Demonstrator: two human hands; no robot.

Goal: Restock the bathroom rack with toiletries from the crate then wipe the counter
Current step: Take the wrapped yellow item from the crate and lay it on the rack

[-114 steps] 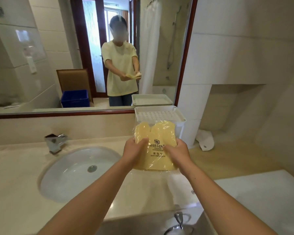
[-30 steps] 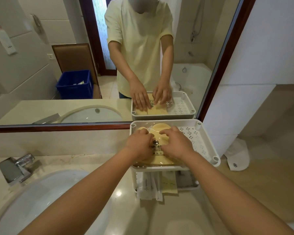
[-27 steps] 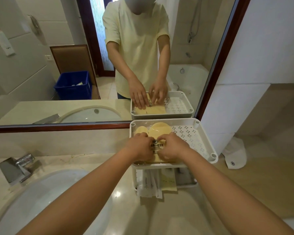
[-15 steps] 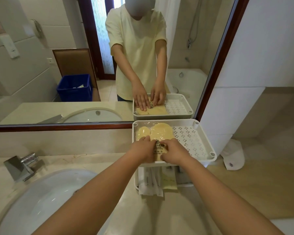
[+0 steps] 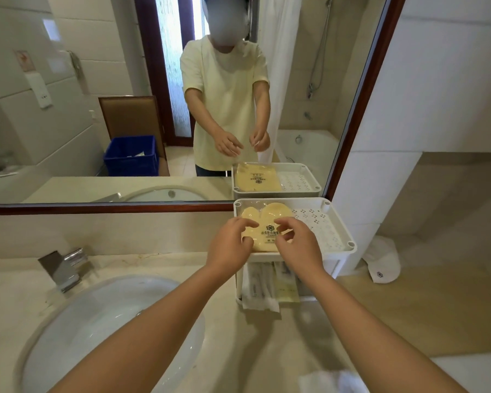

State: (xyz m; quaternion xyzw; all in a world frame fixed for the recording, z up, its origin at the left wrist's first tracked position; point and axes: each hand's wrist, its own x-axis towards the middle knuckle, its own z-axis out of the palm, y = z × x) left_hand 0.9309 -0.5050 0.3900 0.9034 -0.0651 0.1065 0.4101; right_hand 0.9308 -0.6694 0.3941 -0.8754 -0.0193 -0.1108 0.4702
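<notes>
A yellow packet in clear wrap lies flat in the left half of the top tray of the white two-tier rack. My left hand and my right hand hover just above the packet's near end, fingers loosely curled, holding nothing. The mirror shows both hands lifted off the tray. The rack's lower shelf holds several thin packets. The blue crate appears only in the mirror, on the floor behind me.
The rack stands on the beige counter against the mirror. A sink basin and chrome faucet lie to the left. A white wrapped item sits right of the rack. A white cloth shows at the bottom edge.
The packet went from held in front of me into the rack's top tray. Both hands pressed it flat there, then let go and lifted off it.
</notes>
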